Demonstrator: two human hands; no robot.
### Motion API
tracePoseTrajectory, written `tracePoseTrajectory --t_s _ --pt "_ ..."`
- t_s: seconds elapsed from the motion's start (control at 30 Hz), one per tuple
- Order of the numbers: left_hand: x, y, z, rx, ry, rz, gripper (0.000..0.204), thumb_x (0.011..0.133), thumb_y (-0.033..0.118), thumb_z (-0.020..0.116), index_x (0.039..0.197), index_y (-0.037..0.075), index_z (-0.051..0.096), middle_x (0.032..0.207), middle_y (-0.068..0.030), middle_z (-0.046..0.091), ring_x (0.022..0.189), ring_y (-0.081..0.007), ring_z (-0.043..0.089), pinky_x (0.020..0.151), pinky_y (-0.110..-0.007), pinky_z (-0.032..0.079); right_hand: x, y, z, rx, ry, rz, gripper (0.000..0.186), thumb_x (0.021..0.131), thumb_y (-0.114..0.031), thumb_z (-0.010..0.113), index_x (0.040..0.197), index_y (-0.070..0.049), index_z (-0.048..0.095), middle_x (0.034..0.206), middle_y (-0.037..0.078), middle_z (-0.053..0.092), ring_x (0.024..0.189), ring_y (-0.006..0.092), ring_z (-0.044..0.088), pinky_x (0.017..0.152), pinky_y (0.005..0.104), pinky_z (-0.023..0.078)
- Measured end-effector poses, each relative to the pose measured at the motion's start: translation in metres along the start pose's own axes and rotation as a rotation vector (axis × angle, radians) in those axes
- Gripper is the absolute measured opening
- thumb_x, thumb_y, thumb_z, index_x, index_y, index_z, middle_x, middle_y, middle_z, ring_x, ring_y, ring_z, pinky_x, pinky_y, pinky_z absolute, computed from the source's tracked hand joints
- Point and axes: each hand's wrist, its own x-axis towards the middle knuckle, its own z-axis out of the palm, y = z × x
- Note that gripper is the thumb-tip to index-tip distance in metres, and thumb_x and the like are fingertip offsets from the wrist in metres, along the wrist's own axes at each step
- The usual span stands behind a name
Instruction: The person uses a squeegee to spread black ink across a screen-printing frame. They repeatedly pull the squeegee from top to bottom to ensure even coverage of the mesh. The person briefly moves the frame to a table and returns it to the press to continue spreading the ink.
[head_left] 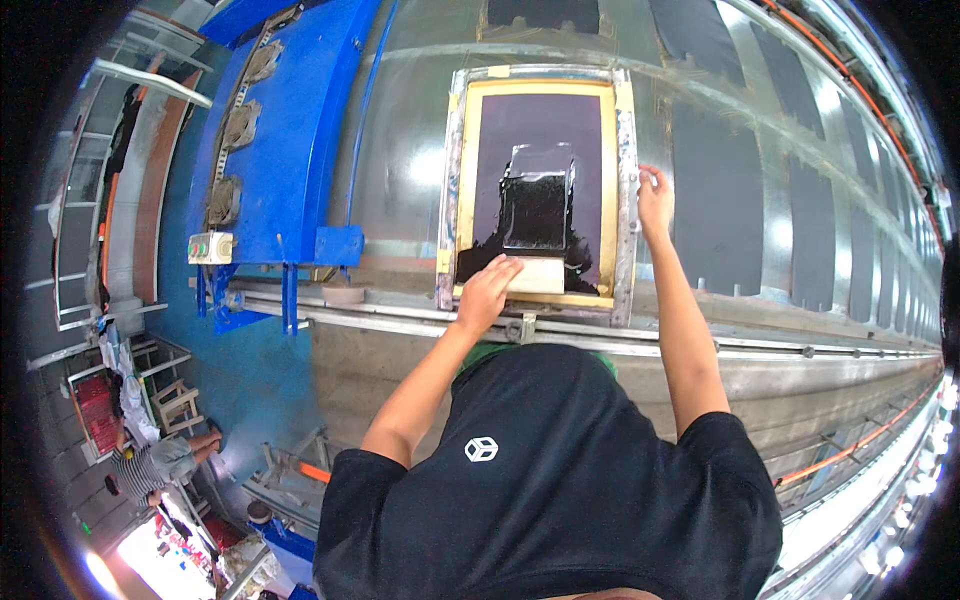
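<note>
A screen-printing frame point(628, 120) with a yellow-taped inner border lies on the long table in front of me. Glossy black ink point(535, 210) is spread over the middle and near part of its purple mesh point(492, 130). At the near end of the mesh is a squeegee point(540, 275) with a pale wooden handle. My left hand point(484, 297) is closed over the left end of that handle. At the frame's right outer edge my right hand point(655, 203) has its fingers curled against the rim; the exact contact is small and hard to make out.
Dark rectangular panels point(715, 190) lie in rows along the table to the right. A large blue machine point(285, 130) with a small control box point(211, 248) stands on the left. A metal rail point(400, 318) runs along the near edge. Another person point(160, 465) is at lower left.
</note>
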Motion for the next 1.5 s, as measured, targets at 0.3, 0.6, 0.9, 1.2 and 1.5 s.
tracePoseTrajectory --t_s 0.3,0.6,0.9,1.2,1.5 --pt "-0.070 0.041 -0.029 0.014 0.010 0.000 0.057 0.070 -0.015 0.059 0.121 0.009 0.070 0.129 -0.0089 0.069 0.130 -0.0289 0.060 0.099 -0.040 0.055 -0.011 -0.013 -0.006 0.079 0.009 -0.057 0.024 0.103 -0.025 0.059 0.116 -0.010 0.073 0.066 -0.003 0.052 0.058 0.0055 0.045 0.053 0.0268 0.038" --pt "-0.012 -0.030 -0.068 -0.644 0.461 -0.810 0.048 0.095 0.035 0.075 0.123 -0.002 0.066 0.110 -0.0095 0.072 0.099 -0.0156 0.065 0.090 -0.032 0.051 -0.044 -0.051 -0.037 0.426 -0.081 -0.120 0.022 0.108 -0.023 0.055 0.118 -0.008 0.066 0.064 -0.007 0.043 0.056 0.0028 0.038 0.050 0.0221 0.029" --pt "-0.006 -0.062 -0.076 -1.306 0.444 -0.814 0.057 0.093 0.037 0.077 0.134 0.002 0.061 0.125 -0.0087 0.068 0.114 -0.0200 0.063 0.094 -0.038 0.053 -0.065 -0.125 -0.055 0.641 -0.159 -0.147 0.022 0.106 -0.023 0.060 0.121 -0.007 0.066 0.072 -0.010 0.040 0.062 0.0005 0.037 0.051 0.0181 0.026" --pt "-0.119 0.031 -0.298 -1.203 0.681 -0.554 0.054 0.091 0.033 0.080 0.126 -0.006 0.066 0.119 -0.0098 0.071 0.110 -0.0152 0.064 0.097 -0.031 0.049 -0.146 -0.274 -0.047 0.708 -0.313 -0.247 0.045 0.106 -0.025 0.057 0.147 -0.008 0.051 0.069 -0.010 0.036 0.057 -0.0003 0.031 0.051 0.0183 0.024" --pt "-0.351 0.049 -0.433 -0.981 1.269 -0.522 0.053 0.096 0.033 0.074 0.127 -0.009 0.062 0.119 -0.0107 0.070 0.109 -0.0148 0.064 0.096 -0.031 0.050 -0.333 -0.362 0.153 0.856 -0.617 -0.249 0.034 0.104 -0.024 0.061 0.135 -0.009 0.060 0.070 -0.009 0.039 0.058 -0.0005 0.031 0.051 0.0187 0.022"
